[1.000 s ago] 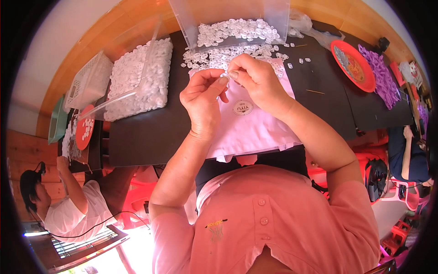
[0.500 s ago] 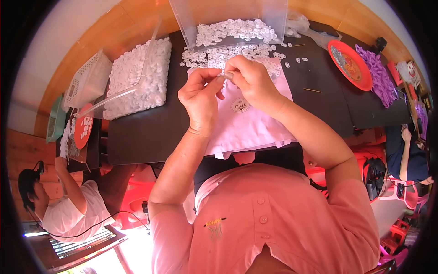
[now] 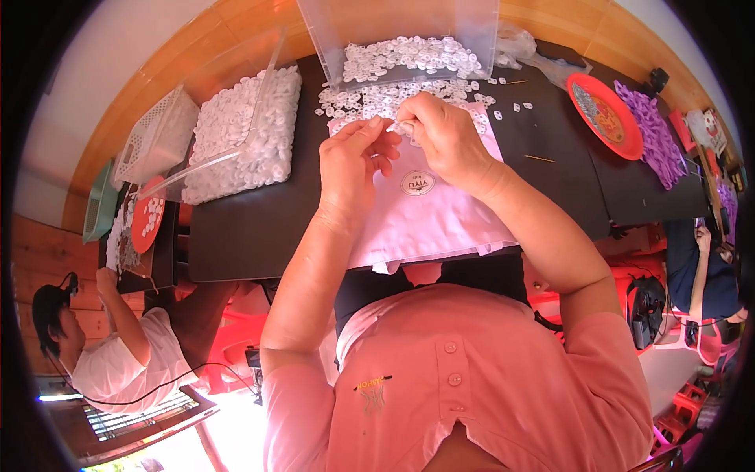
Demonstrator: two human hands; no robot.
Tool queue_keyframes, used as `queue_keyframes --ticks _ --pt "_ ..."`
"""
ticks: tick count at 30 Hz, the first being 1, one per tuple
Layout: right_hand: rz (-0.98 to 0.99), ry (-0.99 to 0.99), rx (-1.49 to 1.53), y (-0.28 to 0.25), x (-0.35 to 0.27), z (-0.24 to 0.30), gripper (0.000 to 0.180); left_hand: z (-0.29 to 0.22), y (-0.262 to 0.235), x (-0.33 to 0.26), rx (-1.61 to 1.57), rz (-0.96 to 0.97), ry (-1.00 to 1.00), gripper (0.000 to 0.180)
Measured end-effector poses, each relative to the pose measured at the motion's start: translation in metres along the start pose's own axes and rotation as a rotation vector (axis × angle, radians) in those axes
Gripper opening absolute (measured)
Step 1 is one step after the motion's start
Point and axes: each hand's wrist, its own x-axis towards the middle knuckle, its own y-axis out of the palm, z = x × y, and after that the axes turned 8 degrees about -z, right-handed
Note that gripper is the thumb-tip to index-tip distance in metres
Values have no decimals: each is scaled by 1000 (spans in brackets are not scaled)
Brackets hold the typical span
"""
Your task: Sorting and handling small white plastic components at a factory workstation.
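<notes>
In my right hand (image 3: 447, 145) a small white plastic piece (image 3: 392, 127) is pinched between the thumb and forefinger. Close to its left end is my left hand (image 3: 348, 165), palm turned inward, with the fingers loosely curled and apart from the thumb. Both hands are raised over a pink cloth bag (image 3: 440, 212) with a round dark emblem, spread at the table's front edge. Just beyond them lie many loose white pieces with holes (image 3: 370, 98). Fingers hide part of the held piece.
A clear bin (image 3: 318, 39) lies tipped behind the loose pieces. At left stand a clear box (image 3: 263, 110) of white pieces and a white basket (image 3: 157, 130). At right are a red tray (image 3: 629, 138) with metal bits and purple strips (image 3: 657, 149). Another person (image 3: 130, 342) sits at left.
My left thumb and fingers have come apart from their pinch around the white piece. The right fingers still hold it and have shifted slightly right.
</notes>
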Motion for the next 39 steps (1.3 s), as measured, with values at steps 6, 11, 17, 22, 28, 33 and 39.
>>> queue_keyframes --ticks 6,11,17,22,28,33,39 --pt "15 -86 -34 -3 4 0 22 -3 -8 4 -1 137 -110 18" --pt "39 -130 -79 -4 4 -2 23 -6 -10 6 48 139 -114 14" --pt "63 -100 -43 -5 2 -2 22 -7 -10 5 134 137 -113 11" --pt "29 2 45 3 -5 -6 17 2 -8 5 176 94 -6 8" --pt "82 312 197 6 -8 2 7 10 2 -7 309 -43 146 7" --pt "146 437 285 7 -8 1 3 13 -1 -6 382 -22 224 8" --pt "17 293 232 4 -1 -4 8 16 2 -4 231 -57 88 10"
